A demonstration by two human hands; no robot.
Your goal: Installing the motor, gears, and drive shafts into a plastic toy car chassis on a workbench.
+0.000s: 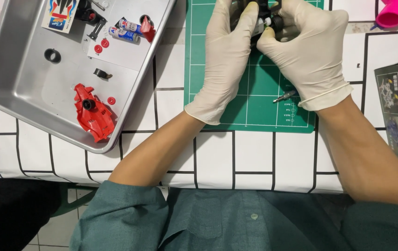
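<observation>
Both gloved hands, left hand (224, 60) and right hand (308, 56), pinch a small black plastic chassis (265, 21) over the green cutting mat (254, 100); the red plastic body shell (94, 114) lies unfitted in the metal tray (13, 88), far left.

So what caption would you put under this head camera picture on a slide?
Two gloved hands, left hand and right hand, grip a small black assembly over a green cutting mat, a metal tray of parts alongside.

Left hand (224, 60) and right hand (308, 56): thin cream gloves, smooth, rubbery, faintly matt. Part (266, 23) gripped between them: black, seemingly plastic, mostly hidden. Mat (254, 100): green, matt, rubbery. Tray (17, 88): brushed metal, dull sheen. Shell (93, 114): red plastic, glossy. Tablecloth (254, 158): white, smooth, slightly shiny. Shirt (217, 218): teal woven cloth, matt.
</observation>
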